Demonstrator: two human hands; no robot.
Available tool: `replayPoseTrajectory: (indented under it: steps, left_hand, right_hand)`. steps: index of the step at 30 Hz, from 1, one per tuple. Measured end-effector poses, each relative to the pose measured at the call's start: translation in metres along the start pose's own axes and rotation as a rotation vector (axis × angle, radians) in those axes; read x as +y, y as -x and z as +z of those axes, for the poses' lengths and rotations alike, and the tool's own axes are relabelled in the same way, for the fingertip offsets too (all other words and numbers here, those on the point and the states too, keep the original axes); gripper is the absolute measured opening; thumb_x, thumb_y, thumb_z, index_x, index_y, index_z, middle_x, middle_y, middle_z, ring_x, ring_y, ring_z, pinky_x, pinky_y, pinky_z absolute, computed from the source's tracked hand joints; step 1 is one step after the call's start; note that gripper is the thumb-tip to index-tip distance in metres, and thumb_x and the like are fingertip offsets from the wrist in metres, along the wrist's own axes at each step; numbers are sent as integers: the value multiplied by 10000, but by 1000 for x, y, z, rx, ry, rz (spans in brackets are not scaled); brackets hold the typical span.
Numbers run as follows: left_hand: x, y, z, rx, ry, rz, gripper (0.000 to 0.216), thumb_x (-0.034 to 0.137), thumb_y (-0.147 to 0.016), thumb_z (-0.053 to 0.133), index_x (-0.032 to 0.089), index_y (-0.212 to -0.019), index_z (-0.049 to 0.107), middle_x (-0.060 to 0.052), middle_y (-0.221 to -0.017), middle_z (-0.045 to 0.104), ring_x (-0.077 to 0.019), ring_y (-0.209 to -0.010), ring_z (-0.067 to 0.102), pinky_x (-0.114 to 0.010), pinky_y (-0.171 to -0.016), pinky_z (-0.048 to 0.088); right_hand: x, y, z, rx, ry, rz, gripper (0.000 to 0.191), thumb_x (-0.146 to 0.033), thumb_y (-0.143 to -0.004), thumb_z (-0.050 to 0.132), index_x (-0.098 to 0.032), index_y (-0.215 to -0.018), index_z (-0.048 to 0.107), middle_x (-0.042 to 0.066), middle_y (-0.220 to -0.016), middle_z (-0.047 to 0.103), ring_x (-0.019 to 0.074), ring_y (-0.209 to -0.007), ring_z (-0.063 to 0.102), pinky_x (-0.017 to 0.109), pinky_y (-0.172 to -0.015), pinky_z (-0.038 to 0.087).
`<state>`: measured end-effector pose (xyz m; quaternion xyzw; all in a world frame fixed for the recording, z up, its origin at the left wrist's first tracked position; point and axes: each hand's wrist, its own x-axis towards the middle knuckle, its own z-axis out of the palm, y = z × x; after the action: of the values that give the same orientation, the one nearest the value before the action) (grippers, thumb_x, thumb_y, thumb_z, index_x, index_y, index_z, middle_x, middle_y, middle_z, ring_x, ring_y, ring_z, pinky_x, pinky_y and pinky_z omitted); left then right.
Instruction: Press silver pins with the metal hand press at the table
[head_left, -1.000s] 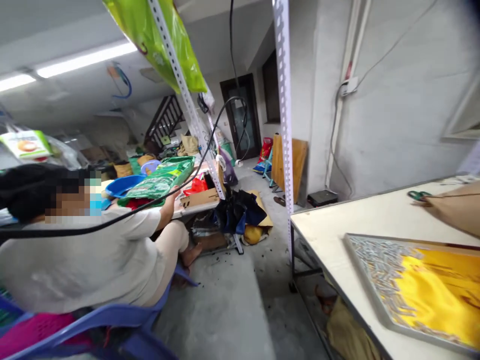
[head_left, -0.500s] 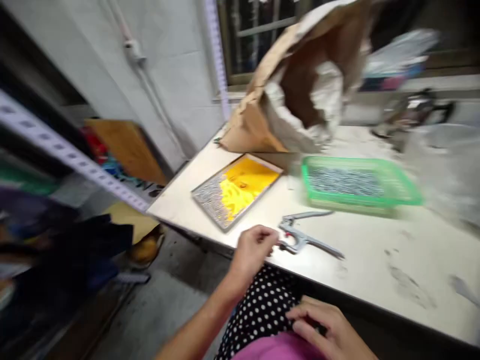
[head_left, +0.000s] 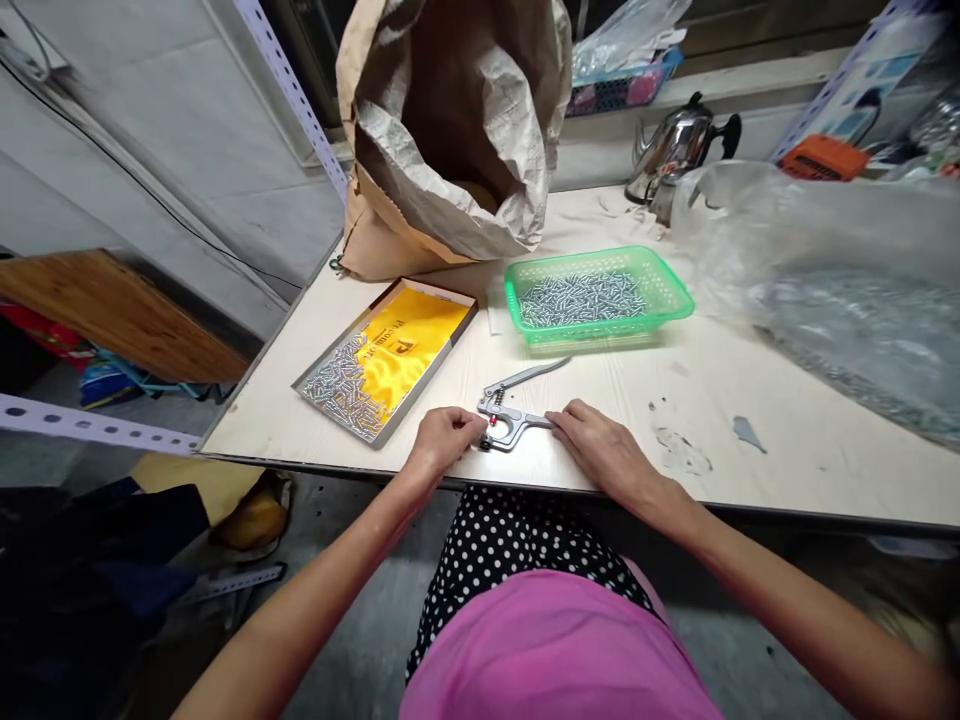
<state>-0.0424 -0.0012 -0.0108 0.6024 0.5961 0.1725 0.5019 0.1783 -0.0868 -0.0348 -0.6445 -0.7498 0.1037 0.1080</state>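
Grey spring-loaded pliers [head_left: 517, 428] lie on the table near its front edge, their two handles spread apart. My right hand [head_left: 600, 445] has its fingers closed on the end of the lower handle. At the jaw end, by a red part and a dark knob, my left hand [head_left: 448, 437] is pinched; whatever is between its fingertips is hidden. Left of the pliers sits a shallow box lid [head_left: 427, 365] with a yellow inside, small silvery metal pins [head_left: 341, 392] heaped in its near left part. Behind the pliers, a green plastic basket [head_left: 667, 300] holds many similar metal pieces.
A large open paper sack [head_left: 450, 225] stands at the back. On the right, a clear plastic bag [head_left: 840, 290] bulges with metal pieces. A steel kettle [head_left: 679, 145] and an orange object [head_left: 823, 158] are behind. The white table [head_left: 750, 400] ends close to my lap.
My right hand has come up from my lap onto the pliers' handle. My left hand stays by the jaw end. The camera view has turned rightward and steadied.
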Motion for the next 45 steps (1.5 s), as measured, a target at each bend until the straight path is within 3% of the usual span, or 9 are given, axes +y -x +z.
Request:
replayPoseTrajectory:
  steps: [5,13,21,29,34,37,39,42,45]
  left_hand:
    - [5,-8,1,-80,14,-97,190,305,-762,678,135,-683,649,27,-513,549,-67,-420,431,-197,-412,311]
    - [11,-13,2,-156,-31,-133,219,327,-762,687,136,-670,633,39,-462,512,-72,-406,410,-206,-425,305]
    - [14,-23,4,-162,-364,-65,197,309,-747,669,144,-643,645,32,-482,525,-88,-452,441,-218,-470,312]
    - [21,-23,0,-292,-267,-227,251,363,-705,693,148,-612,603,40,-492,491,-99,-471,434,-225,-460,352]
    - [16,-18,0,-308,-315,-222,258,361,-701,697,155,-594,584,42,-490,475,-90,-457,401,-223,-455,312]
    - [8,-12,1,-313,-292,-234,277,391,-701,690,159,-604,575,52,-476,446,-78,-438,355,-223,-447,257]
    - [3,-9,1,-330,-280,-225,308,425,-688,691,162,-591,563,56,-464,429,-74,-437,336,-225,-453,232]
    - [-3,-4,0,-328,-287,-185,344,476,-666,686,162,-586,569,51,-471,443,-79,-459,351,-231,-478,236]
    - [-8,-2,0,-311,-307,-157,363,499,-645,686,160,-575,575,39,-496,473,-86,-488,373,-235,-500,246]
  right_hand:
    - [0,-4,-3,-33,33,6,277,-173,-1000,341,-188,-1036,616,67,-944,565,177,-845,550,275,-720,421]
    - [-1,-4,-6,-63,80,4,246,-91,-960,371,-167,-991,602,77,-943,569,179,-834,524,285,-686,377]
    - [1,-7,-12,-98,106,-31,216,-97,-953,372,-175,-965,574,84,-969,584,185,-823,514,294,-636,352]
    - [-5,-11,-21,-170,126,-35,224,-66,-927,391,-171,-972,584,99,-972,590,201,-807,512,315,-629,356]
    - [7,-15,-24,-112,77,-126,162,-227,-944,503,-170,-1063,597,124,-1107,581,245,-956,515,344,-747,415]
    - [19,-25,-24,-45,69,-225,556,-420,-866,646,-147,-1318,473,192,-1392,442,349,-1219,411,458,-929,401]
    - [26,-34,-22,-70,88,-257,771,-504,-801,698,-117,-1393,392,228,-1474,348,397,-1323,310,522,-1013,342]
    - [33,-47,-20,-143,113,-294,905,-592,-733,721,-95,-1404,371,237,-1466,356,423,-1353,271,572,-1067,265]
    - [37,-57,-22,-182,113,-341,972,-684,-704,687,-92,-1402,361,224,-1424,395,415,-1308,324,578,-1054,272]
